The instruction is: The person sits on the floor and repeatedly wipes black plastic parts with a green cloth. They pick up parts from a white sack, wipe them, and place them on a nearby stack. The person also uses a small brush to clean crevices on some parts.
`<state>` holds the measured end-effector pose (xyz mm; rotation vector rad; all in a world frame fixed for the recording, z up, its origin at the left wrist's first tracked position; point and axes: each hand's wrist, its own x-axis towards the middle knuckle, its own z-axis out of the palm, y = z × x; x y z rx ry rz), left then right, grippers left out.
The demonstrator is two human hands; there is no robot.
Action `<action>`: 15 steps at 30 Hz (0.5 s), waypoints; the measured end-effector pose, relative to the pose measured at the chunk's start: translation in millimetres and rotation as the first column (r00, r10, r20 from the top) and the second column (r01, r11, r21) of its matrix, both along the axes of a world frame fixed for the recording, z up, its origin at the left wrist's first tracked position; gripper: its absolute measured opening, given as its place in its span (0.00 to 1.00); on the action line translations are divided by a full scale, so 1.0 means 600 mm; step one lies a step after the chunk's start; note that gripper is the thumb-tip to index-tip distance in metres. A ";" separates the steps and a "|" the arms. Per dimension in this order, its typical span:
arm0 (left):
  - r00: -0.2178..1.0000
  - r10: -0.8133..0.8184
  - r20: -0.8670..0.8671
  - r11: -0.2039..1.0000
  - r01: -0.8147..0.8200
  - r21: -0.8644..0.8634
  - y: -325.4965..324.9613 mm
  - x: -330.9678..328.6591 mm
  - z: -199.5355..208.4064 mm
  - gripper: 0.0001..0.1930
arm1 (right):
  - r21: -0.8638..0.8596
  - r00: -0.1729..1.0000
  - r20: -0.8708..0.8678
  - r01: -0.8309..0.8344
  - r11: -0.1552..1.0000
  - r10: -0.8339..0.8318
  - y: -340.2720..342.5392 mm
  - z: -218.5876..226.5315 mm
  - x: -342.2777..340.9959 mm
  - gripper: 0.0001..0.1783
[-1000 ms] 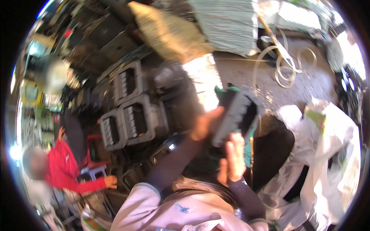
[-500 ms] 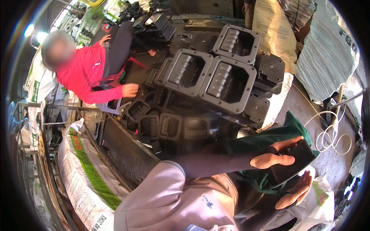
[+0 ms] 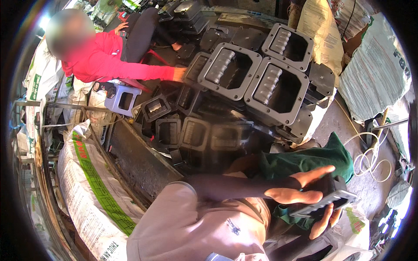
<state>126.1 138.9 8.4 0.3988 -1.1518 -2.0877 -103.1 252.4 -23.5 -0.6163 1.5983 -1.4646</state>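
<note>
A small black plastic case (image 3: 314, 208) with an open, raised rim is held tilted low on the right, between my two hands. My left hand (image 3: 291, 195) grips its upper side, thumb along the near edge and fingers across the back. From below, my right hand (image 3: 321, 224) has its fingers curled against the rim; part of that hand is hidden. Underneath lies a dark green cloth (image 3: 305, 163), spread over my lap area.
Large black cases with ribbed handle recesses (image 3: 278, 93) are piled ahead, with smaller black frames (image 3: 194, 134) beside them. At left a person in a red top (image 3: 117, 65) reaches toward the pile. White printed sacks (image 3: 93, 191) and a coiled white cable (image 3: 374, 163) lie around.
The case has turned in my hands, so its open rim now shows, and my right fingers have closed onto it. The other person's hand has moved right to the pile.
</note>
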 end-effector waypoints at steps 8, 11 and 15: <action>0.903 0.168 0.394 0.986 -0.162 -0.049 0.023 0.145 -0.031 0.42 | 0.210 0.647 -0.303 -0.671 0.711 0.700 -0.040 0.031 0.102 0.33; 0.872 0.082 0.482 0.991 -0.121 0.050 0.021 0.249 -0.077 0.35 | 0.176 0.593 -0.321 -0.729 0.662 0.739 -0.055 0.020 0.116 0.36; 0.769 0.166 0.617 0.868 -0.411 0.278 0.050 0.416 -0.142 0.21 | 0.245 0.589 -0.420 -0.660 0.711 0.691 -0.063 -0.007 0.116 0.34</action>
